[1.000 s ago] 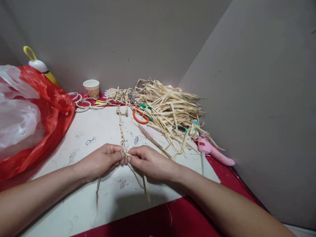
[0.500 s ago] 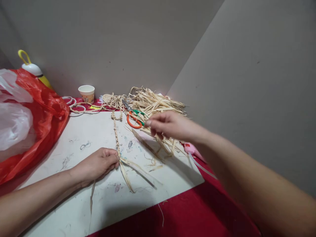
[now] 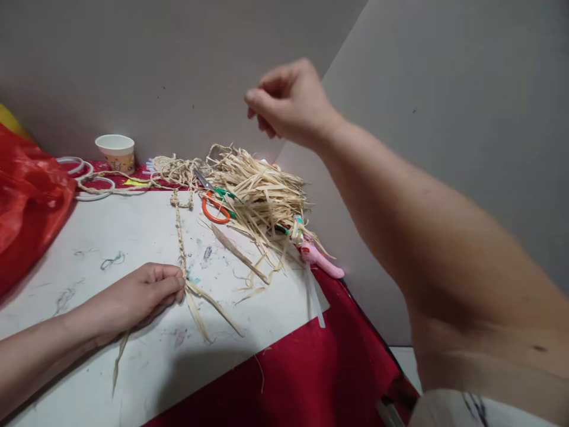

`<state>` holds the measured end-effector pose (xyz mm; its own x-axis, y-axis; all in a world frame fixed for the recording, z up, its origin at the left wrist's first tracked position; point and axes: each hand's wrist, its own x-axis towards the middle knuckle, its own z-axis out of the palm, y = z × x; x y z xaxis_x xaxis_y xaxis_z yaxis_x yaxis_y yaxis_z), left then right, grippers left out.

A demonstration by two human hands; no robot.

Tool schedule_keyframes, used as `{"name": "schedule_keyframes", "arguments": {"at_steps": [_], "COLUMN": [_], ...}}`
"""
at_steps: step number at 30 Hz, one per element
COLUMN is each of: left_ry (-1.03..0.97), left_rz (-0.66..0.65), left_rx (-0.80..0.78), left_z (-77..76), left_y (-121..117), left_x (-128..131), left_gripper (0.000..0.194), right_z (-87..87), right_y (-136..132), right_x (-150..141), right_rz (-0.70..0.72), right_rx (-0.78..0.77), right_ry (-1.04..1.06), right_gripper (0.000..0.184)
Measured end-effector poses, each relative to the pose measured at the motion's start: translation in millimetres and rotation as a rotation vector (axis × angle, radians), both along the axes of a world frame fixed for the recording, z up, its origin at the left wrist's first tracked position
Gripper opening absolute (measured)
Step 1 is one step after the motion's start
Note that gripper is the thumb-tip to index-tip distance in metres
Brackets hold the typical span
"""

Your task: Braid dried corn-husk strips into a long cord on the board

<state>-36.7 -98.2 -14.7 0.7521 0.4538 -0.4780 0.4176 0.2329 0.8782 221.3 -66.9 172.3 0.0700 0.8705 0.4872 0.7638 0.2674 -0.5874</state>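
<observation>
My left hand (image 3: 149,293) is pinched around the lower end of a braided straw cord (image 3: 179,237) on a white board. Loose strands (image 3: 217,305) fan out to the right of its fingertips, and one thin strand hangs below the wrist. The braid runs away from me toward a coil of finished cord (image 3: 175,169). High above the table, my right hand (image 3: 288,101) is raised in front of the wall, slightly blurred. Its fingers are curled in with the thumb near them, and nothing shows in them. Scissors (image 3: 216,207) with orange and green handles lie below it, against a heap of dry straw (image 3: 262,184).
A paper cup (image 3: 115,155) stands at the back beside white rings (image 3: 95,188). A red plastic bag (image 3: 31,207) fills the left side. At the right edge lies a pink glue gun (image 3: 322,258) with a glue stick. The white board (image 3: 128,231) rests on red cloth (image 3: 284,379).
My right hand has risen from beside the scissors to well above the straw heap. My left hand keeps its pinch on the braid. The view has shifted to the right.
</observation>
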Motion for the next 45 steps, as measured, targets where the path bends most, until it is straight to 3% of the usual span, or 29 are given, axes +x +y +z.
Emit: {"name": "schedule_keyframes", "arguments": {"at_steps": [3,5,7,10,14,18,23,26,30,33,40,45], "left_ry": [0.015,-0.003,-0.018,-0.033,-0.050,-0.060,-0.076,-0.068,-0.074,-0.069,-0.071,-0.072], "left_rz": [-0.010,-0.002,0.011,0.029,0.042,0.049,0.042,0.043,0.031,0.035,0.045,0.037], "left_rx": [-0.042,-0.034,-0.022,-0.006,-0.005,-0.014,-0.011,-0.020,-0.022,-0.024,-0.030,-0.025], "left_z": [2.6,4.9,6.5,7.4,7.0,7.9,8.3,5.4,2.2,2.4,8.7,9.1], "left_y": [-0.4,-1.0,-1.8,-3.0,-3.8,-4.9,-5.2,-3.9,-3.2,-4.2,-5.6,-4.5], "left_x": [1.0,1.6,1.9,2.1,1.6,-0.3,-0.8,0.1,0.3,-0.5,-0.6,1.7], "left_gripper": [0.026,0.027,0.027,0.027,0.025,0.025,0.025,0.024,0.025,0.024,0.024,0.025], "right_z": [25.7,40.5,41.9,14.7,-45.8,-92.7,-120.5,-123.9,-116.7,-110.6,-110.8,-109.8], "right_y": [-3.9,-11.1,-17.3,-18.0,-3.2,13.6,29.2,32.4,28.7,22.5,5.8,-0.7], "right_x": [-19.1,-25.4,-20.9,11.2,76.7,116.4,124.0,125.9,132.6,135.2,123.6,113.9], "right_rz": [0.058,0.111,0.075,-0.083,-0.428,-0.497,-0.531,-0.548,-0.554,-0.522,-0.438,-0.449], "right_rx": [0.217,0.245,0.209,-0.070,-0.366,-0.400,-0.426,-0.383,-0.206,-0.101,-0.032,0.033], "right_ry": [-0.061,-0.110,-0.189,-0.281,-0.401,-0.404,-0.404,-0.378,-0.287,-0.201,0.113,0.341], "right_gripper": [0.030,0.026,0.027,0.019,0.014,0.022,0.011,0.006,0.028,0.034,0.031,0.042]}}
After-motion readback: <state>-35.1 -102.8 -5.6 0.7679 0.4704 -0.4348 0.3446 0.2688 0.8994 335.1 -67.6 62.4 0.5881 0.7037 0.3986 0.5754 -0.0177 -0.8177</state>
